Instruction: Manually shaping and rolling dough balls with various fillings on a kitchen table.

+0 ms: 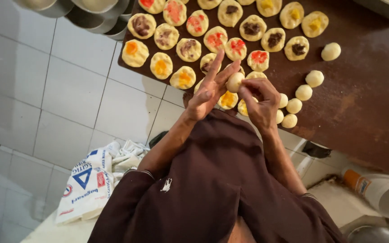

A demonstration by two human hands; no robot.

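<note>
Dough ball (235, 82) sits pinched between left hand (209, 92) and right hand (260, 101), with rows of filled rounds (190, 48) beyond the grip already done and plain balls (303, 92) right of it left to fill.

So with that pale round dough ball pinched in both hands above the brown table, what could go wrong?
The pale round dough ball sits only between the fingertips of the left hand and right hand; it could slip onto the filled dough discs below. Plain balls near the brown table edge might roll off.
</note>
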